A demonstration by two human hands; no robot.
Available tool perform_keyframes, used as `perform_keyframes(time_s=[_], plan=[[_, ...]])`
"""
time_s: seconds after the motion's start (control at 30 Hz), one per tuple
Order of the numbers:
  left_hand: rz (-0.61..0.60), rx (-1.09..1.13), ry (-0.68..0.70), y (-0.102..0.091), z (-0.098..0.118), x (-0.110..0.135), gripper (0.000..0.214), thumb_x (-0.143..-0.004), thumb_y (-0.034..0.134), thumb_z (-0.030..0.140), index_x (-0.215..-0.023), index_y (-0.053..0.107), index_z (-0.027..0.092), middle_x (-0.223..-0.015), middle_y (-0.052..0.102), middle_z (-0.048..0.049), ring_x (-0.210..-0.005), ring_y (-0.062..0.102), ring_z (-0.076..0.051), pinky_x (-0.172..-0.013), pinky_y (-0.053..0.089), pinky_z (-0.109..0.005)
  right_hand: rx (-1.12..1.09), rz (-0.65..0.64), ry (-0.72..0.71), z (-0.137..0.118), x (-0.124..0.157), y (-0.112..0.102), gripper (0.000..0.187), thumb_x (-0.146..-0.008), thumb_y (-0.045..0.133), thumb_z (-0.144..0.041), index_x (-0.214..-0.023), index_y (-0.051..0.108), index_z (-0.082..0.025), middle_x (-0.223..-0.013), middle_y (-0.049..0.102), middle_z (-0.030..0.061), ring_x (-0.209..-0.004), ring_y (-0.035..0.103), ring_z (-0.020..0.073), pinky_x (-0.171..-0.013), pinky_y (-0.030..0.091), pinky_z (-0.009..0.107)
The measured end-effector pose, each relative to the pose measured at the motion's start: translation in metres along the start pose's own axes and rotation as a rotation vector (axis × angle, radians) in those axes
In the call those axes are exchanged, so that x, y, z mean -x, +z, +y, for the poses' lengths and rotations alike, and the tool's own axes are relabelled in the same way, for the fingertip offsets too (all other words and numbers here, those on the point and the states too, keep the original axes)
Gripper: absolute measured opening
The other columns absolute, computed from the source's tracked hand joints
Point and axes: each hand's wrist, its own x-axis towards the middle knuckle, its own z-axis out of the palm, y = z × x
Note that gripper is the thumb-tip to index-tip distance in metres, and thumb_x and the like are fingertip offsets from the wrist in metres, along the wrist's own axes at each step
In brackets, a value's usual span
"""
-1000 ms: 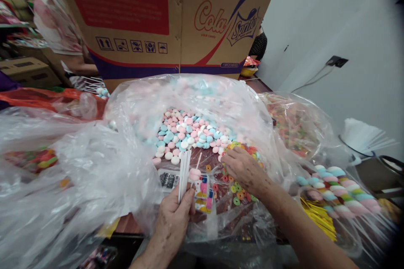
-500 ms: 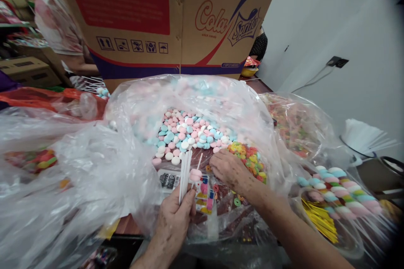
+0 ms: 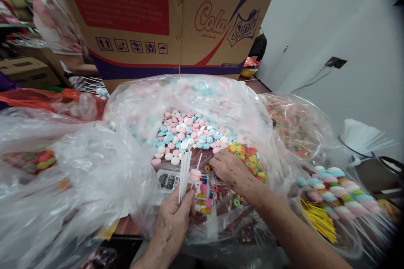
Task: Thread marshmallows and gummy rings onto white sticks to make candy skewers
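Observation:
My left hand is closed round a bundle of white sticks. It also holds a stick threaded with a pink marshmallow, its bare tip pointing up. My right hand rests at the left edge of a pile of gummy rings. Its fingers are bent together and point down, and whatever lies between them is hidden. Beyond both hands spreads a heap of pink, blue and white marshmallows inside a large clear plastic bag. A few loose rings lie below my right hand.
A tall cardboard box stands behind the bag. To the right are finished candy skewers, yellow twist ties and another bag of gummies. Crumpled plastic covers the left side. A person's arm shows behind the box.

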Motion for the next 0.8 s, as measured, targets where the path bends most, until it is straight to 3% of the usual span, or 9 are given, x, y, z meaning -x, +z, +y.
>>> perform_keyframes(time_s=[0.27,0.43,0.53,0.6,0.7,0.8], plan=[[0.017,0.082,0.001,0.001,0.002,0.001,0.037,-0.086,0.061,0.051,-0.065,0.062,0.020,-0.049,0.051,0.0042,-0.045,0.045,-0.013,-0.044,0.037,-0.023,-0.128,0.129,-0.142,0.002,-0.009,0.019,0.014,-0.090,0.057,-0.005,-0.085,0.065,-0.016,-0.082,0.061,0.0055,-0.078,0.053,0.0187,-0.073,0.041,0.029],[0.012,0.078,-0.013,0.000,-0.004,0.000,0.035,-0.086,0.061,0.049,-0.068,0.063,0.019,-0.050,0.051,0.0042,-0.045,0.045,-0.012,-0.043,0.036,-0.022,-0.092,0.131,-0.136,0.000,-0.006,0.028,0.014,-0.091,0.055,-0.005,-0.084,0.062,-0.015,-0.084,0.062,0.0063,-0.080,0.055,0.0194,-0.076,0.043,0.030],[0.011,0.089,-0.029,0.000,-0.001,0.000,0.034,-0.086,0.061,0.050,-0.077,0.066,0.018,-0.049,0.049,0.0046,-0.044,0.043,-0.013,-0.042,0.037,-0.022,-0.192,0.162,-0.061,-0.003,-0.005,0.026,0.015,-0.086,0.055,-0.003,-0.082,0.062,-0.016,-0.085,0.064,0.0072,-0.082,0.057,0.0203,-0.079,0.045,0.032],[-0.016,0.089,-0.071,0.000,0.003,0.001,0.034,-0.085,0.061,0.050,-0.084,0.068,0.018,-0.050,0.050,0.0048,-0.045,0.044,-0.013,-0.044,0.040,-0.023,-0.436,0.235,0.093,-0.003,-0.005,0.021,0.013,-0.084,0.056,-0.006,-0.083,0.063,-0.017,-0.082,0.064,0.0056,-0.079,0.058,0.0193,-0.076,0.046,0.032],[-0.068,0.057,-0.123,0.000,0.009,0.002,0.032,-0.085,0.060,0.050,-0.085,0.067,0.019,-0.052,0.048,0.0056,-0.045,0.044,-0.014,-0.045,0.043,-0.024,-1.049,0.341,0.361,0.000,-0.005,0.009,0.006,-0.084,0.062,-0.022,-0.088,0.064,-0.019,-0.078,0.065,0.0014,-0.069,0.059,0.0160,-0.063,0.046,0.027],[-0.090,-0.015,-0.085,0.000,0.011,0.003,0.030,-0.087,0.057,0.046,-0.071,0.061,0.021,-0.052,0.047,0.0056,-0.048,0.044,-0.013,-0.044,0.039,-0.023,-1.544,0.364,0.501,0.003,-0.005,-0.003,0.022,-0.076,0.073,-0.036,-0.088,0.067,-0.018,-0.075,0.066,0.0010,-0.065,0.061,0.0153,-0.056,0.046,0.025]])
